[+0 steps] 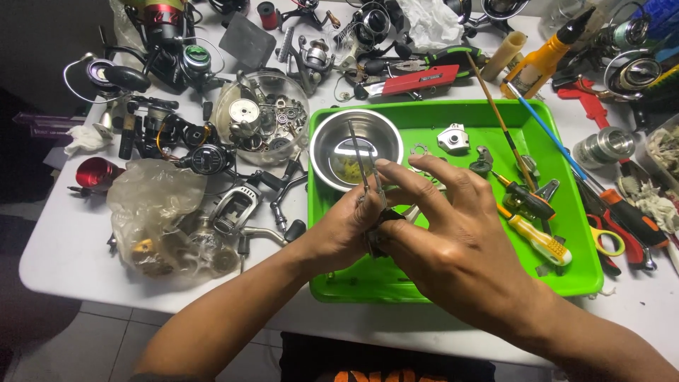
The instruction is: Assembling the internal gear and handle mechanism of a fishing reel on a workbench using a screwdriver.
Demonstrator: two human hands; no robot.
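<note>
Left hand [346, 226] pinches tweezers [364, 166] and a small dark part [385, 223], right hand [445, 233] closed on that part too, over the green tray [453, 286].

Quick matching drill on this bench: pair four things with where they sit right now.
1. steel bowl
2. red box cutter
3. yellow screwdriver
4. tweezers

a. right part of the green tray
b. white table beyond the tray
c. back left corner of the tray
d. between the left hand and right hand

Pairs: 1-c, 2-b, 3-a, 4-d
</note>
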